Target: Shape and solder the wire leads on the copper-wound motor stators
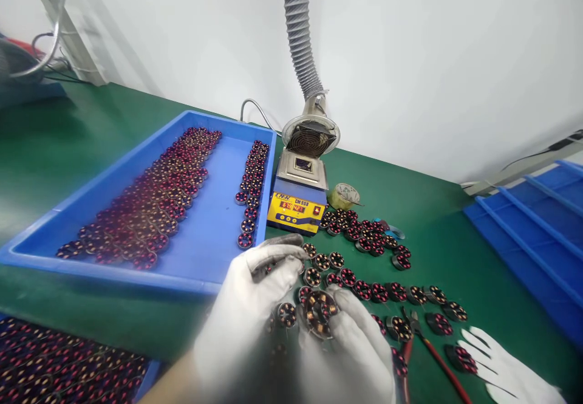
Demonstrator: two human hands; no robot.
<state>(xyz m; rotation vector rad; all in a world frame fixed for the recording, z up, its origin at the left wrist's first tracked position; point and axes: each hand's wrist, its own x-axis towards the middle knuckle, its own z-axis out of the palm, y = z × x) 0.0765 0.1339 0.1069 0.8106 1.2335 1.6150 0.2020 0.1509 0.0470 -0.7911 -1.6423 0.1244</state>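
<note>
Both my hands wear white gloves. My right hand (357, 331) grips a round coil part (320, 314) with copper and red windings, its face turned up. Just left of it is my left hand (259, 288), its fingers curled with the tips near each other; whether anything small lies between them is hidden. Around and beyond my hands, many similar coil parts (362, 290) lie on the green table (423, 209). Behind them stands a yellow and blue solder pot unit (296, 209) with a lit red display.
A blue tray (218, 209) with rows of coil parts stands at left; another full one is at lower left. A duct (303, 33) hangs over the unit. Red-handled pliers (432, 349), a white glove (505, 367), a small tin (345, 196) and blue crates (532, 228) are at right.
</note>
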